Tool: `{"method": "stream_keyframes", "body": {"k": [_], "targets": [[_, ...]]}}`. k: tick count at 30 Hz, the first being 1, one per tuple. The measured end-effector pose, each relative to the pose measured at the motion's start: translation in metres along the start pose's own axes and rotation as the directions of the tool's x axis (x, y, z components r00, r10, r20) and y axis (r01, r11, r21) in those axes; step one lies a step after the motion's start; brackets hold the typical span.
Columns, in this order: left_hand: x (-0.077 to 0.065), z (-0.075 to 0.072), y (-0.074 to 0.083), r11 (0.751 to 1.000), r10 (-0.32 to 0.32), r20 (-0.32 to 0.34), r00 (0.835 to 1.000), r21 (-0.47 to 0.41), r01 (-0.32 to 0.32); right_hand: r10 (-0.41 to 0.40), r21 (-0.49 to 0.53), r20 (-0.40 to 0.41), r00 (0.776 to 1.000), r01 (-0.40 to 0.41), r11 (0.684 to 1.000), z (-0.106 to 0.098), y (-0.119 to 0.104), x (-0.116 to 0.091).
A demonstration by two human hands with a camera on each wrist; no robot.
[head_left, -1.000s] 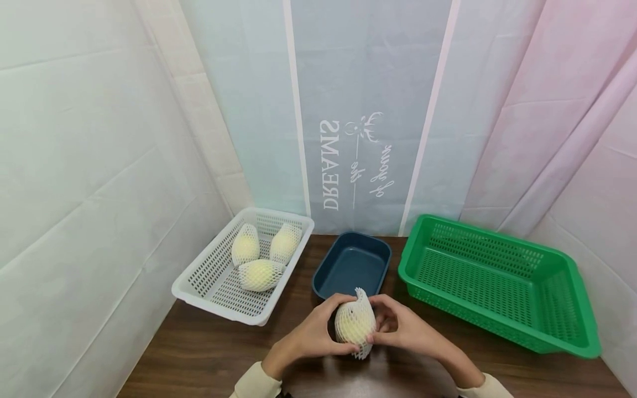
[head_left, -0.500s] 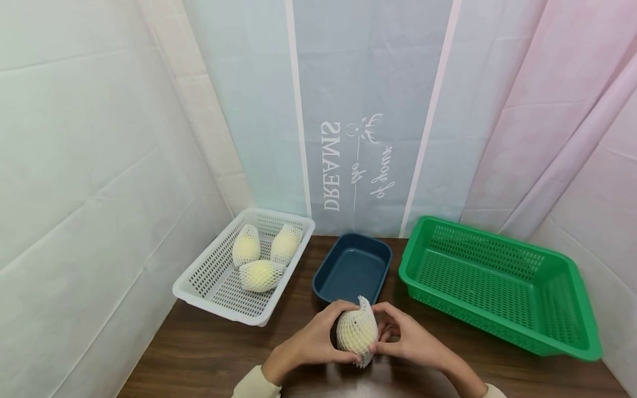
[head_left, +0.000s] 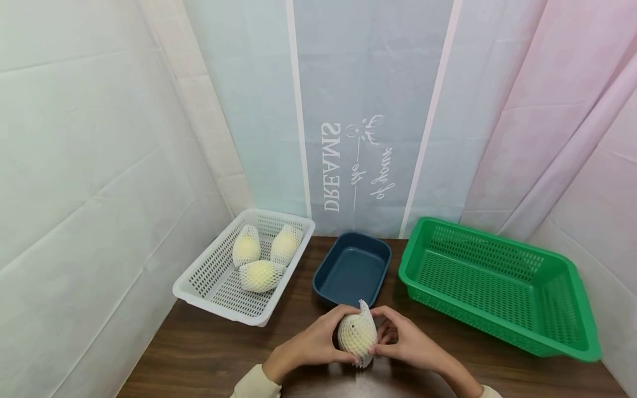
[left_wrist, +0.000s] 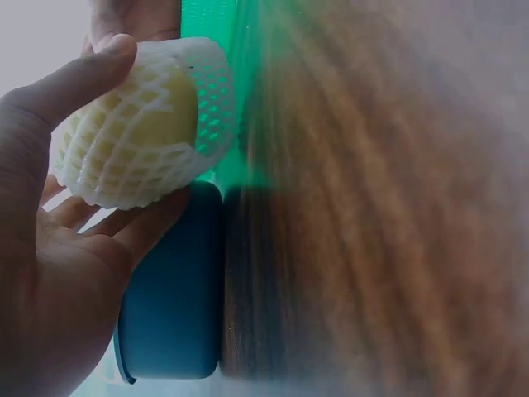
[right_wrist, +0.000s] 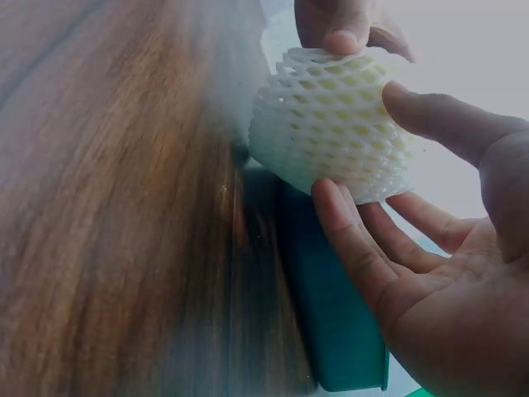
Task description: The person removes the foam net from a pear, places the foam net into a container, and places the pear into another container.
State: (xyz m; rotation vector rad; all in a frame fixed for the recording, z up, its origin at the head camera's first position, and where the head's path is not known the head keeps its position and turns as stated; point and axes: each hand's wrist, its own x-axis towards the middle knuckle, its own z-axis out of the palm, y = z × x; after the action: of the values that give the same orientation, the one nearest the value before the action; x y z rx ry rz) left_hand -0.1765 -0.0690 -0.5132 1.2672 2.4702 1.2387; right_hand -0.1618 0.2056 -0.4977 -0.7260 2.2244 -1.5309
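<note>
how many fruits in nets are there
4: back-left fruit, back-right fruit and front fruit in the white basket; held fruit between the left hand and right hand.

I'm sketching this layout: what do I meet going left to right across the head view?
By their middles: white rectangular perforated plastic basket, person's left hand, rounded yellow fruit in white foam netting, person's right hand, green rectangular perforated plastic basket.

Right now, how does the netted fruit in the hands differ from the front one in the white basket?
The held fruit is gripped by the left hand and right hand; the front fruit rests in the white basket.
The held fruit's net end points toward the blue tray; the front fruit lies crosswise.
Shared: pale yellow, white netting.
</note>
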Motion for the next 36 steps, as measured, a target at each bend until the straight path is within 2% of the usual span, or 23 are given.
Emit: {"method": "stream_keyframes", "body": {"k": [6, 10, 17, 22, 27, 31, 36], "targets": [[0.003, 0.000, -0.004, 0.999, -0.047, 0.030, 0.998, -0.002, 0.047, -0.007, -0.012, -0.027, 1.000, 0.006, 1.000, 0.002, 0.006, 0.002], [0.002, 0.001, -0.008, 0.998, -0.057, 0.054, 0.997, 0.020, 0.056, 0.009, -0.008, -0.028, 1.000, -0.009, 1.000, 0.003, 0.009, 0.002], [0.001, 0.000, -0.012, 0.994, -0.107, 0.089, 0.990, 0.000, 0.107, 0.022, -0.019, -0.025, 0.999, -0.023, 1.000, 0.003, 0.010, 0.002], [-0.001, -0.001, -0.015, 0.989, -0.145, 0.093, 0.985, 0.003, 0.145, 0.012, -0.053, -0.026, 1.000, -0.014, 0.999, 0.002, 0.012, 0.001], [-0.002, -0.001, -0.016, 0.981, -0.183, 0.101, 0.978, -0.051, 0.189, -0.009, -0.127, -0.033, 0.999, 0.005, 0.992, 0.000, 0.015, 0.002], [-0.003, -0.001, -0.017, 0.976, -0.192, 0.109, 0.975, -0.078, 0.201, -0.011, -0.170, -0.023, 1.000, 0.007, 0.985, -0.001, 0.014, 0.002], [-0.003, -0.001, -0.017, 0.978, -0.184, 0.120, 0.975, -0.077, 0.194, -0.008, -0.162, -0.004, 1.000, 0.008, 0.987, -0.002, 0.012, 0.001]]}}
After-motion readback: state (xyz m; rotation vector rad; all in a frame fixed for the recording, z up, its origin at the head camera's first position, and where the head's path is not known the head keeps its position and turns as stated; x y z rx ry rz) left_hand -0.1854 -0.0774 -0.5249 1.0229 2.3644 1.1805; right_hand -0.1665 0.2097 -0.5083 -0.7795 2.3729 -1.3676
